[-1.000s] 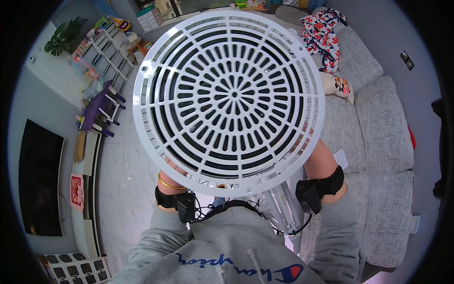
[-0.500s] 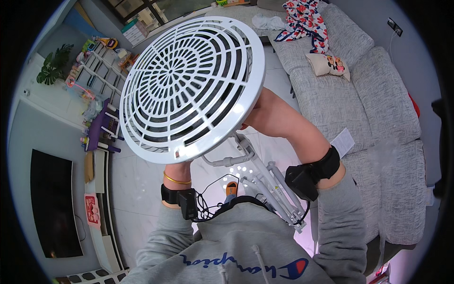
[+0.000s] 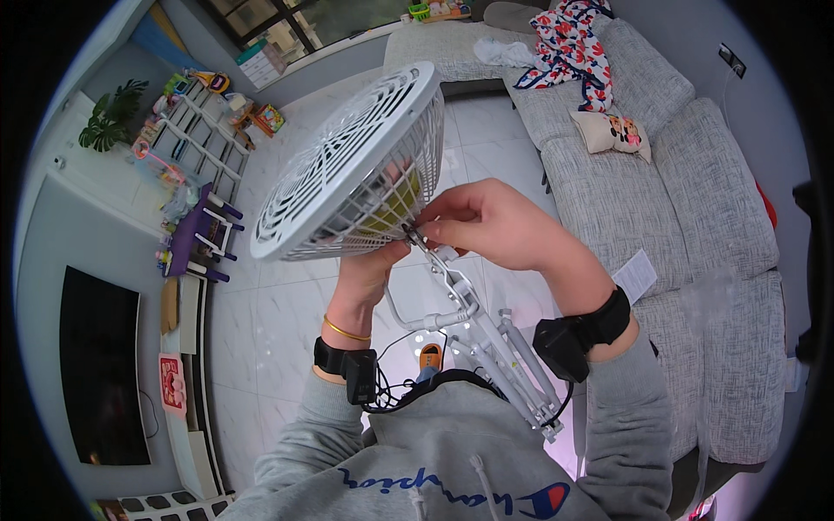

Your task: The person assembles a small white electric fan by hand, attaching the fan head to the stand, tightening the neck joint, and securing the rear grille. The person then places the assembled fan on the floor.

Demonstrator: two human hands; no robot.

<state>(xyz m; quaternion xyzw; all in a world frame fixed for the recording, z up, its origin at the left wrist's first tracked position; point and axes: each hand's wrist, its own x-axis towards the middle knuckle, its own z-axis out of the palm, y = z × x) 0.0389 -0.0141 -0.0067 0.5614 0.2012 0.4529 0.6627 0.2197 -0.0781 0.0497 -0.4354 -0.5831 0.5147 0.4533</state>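
Observation:
A white round fan head (image 3: 334,152) with a slotted front grille and wire rear cage is tilted in front of me, its face toward the upper left. Through the cage a yellow-green part shows. My left hand (image 3: 365,271) supports the cage from below; its thumb rests near the rear joint, and its other fingers are hidden behind the cage. At that joint, my right hand (image 3: 499,221) has thumb and fingers closed round a small dark fitting (image 3: 412,233). From there a white folding stand (image 3: 499,347) with tubes and a bent bar runs down toward my waist.
A grey sofa (image 3: 599,200) with a patterned cloth, pillow and white paper stands at right. On the left are a television (image 3: 100,365), a purple table (image 3: 193,230) and a white shelf rack (image 3: 204,139). Black cables (image 3: 387,391) hang by my left wrist.
The fan head has turned and tipped from showing its front grille to showing its side and rear cage. My right hand, mostly hidden before, now shows at the rear joint.

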